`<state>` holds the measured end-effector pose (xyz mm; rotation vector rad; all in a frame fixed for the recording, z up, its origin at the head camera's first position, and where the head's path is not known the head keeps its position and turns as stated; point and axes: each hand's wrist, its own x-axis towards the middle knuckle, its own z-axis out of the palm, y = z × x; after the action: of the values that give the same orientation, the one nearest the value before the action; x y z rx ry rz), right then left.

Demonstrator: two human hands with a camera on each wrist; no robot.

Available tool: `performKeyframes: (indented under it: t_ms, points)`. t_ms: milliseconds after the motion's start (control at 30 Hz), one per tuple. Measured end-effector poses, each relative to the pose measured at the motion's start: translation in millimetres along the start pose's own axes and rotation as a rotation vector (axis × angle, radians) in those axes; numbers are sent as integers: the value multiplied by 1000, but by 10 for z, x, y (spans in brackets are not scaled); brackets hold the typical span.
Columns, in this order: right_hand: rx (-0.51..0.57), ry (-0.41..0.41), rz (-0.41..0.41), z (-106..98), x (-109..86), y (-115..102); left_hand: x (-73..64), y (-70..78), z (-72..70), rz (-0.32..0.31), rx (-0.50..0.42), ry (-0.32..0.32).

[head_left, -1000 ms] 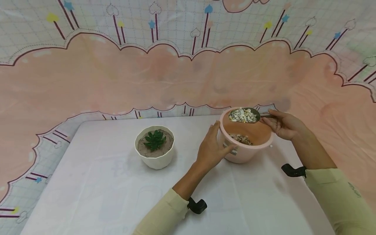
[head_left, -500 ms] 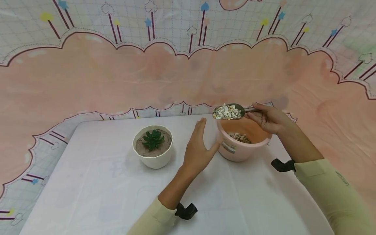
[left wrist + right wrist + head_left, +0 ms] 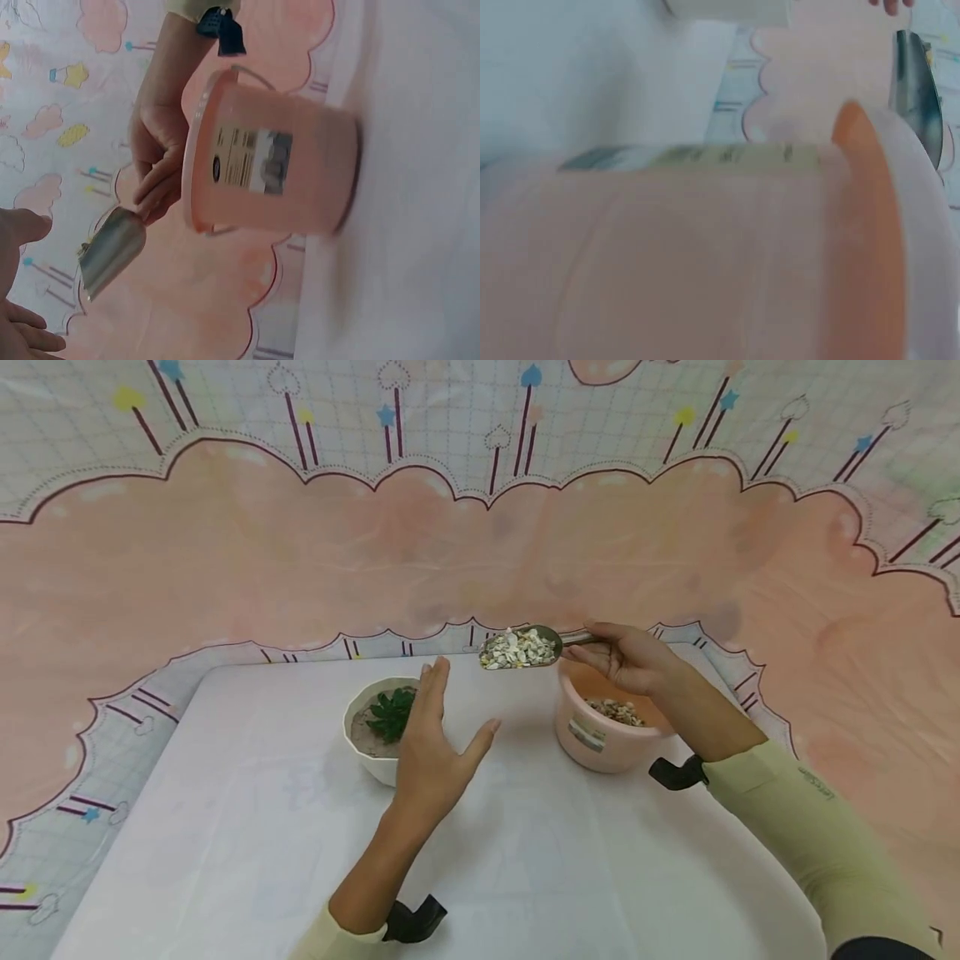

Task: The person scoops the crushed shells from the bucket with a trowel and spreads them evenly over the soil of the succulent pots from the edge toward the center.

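My right hand [image 3: 626, 658] grips the handle of a metal scoop [image 3: 553, 647] heaped with pale stone chips [image 3: 517, 648]. The scoop is held level in the air, left of the pink bucket [image 3: 600, 745], and the forearm passes over the bucket's rim. More chips [image 3: 617, 712] lie at the bottom of the bucket. With fingers straight and thumb spread, my left hand [image 3: 433, 760] is raised in front of the white pot [image 3: 375, 767], covering its right part. A green succulent [image 3: 390, 717] grows in the pot's grey-brown soil. In the left wrist view the scoop [image 3: 112, 251] shows its underside.
The pot and bucket stand apart on a white-covered table [image 3: 247, 827]. Behind it hangs a pink cloud-print cloth [image 3: 480, 560]. A label [image 3: 255, 161] is on the bucket's side, and a thin handle [image 3: 255, 75] is fixed at its rim.
The left hand has let go of the bucket and moved left to the pot. The right hand has carried the loaded scoop leftward out from over the bucket.
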<state>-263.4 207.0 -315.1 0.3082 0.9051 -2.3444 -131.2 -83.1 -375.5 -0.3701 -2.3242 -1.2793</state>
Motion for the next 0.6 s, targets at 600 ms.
performKeyframes:
  t_ms: [600]
  points:
    - [-175,72,3,363,320,354,-250,-645,-432,-111,175,92]
